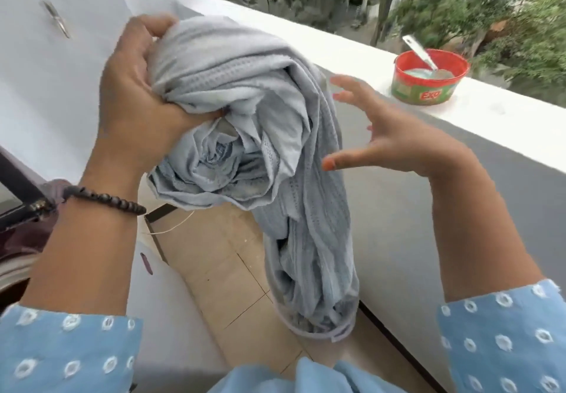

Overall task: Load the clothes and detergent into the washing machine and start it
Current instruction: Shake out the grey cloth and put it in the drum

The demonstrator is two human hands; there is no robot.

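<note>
The bundle of cloth [245, 135] hangs between the hands, gripped by the left hand [134, 92]; the right hand [395, 141] is just beside it. Behind, right, a tub [428, 86] with a spoon [419, 52] in it sits on the ledge [337, 46].

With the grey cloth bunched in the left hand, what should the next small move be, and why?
Probably bring the right hand in to gather the hanging tail of the grey cloth: only the left hand grips it, while the right is open beside it.
</note>
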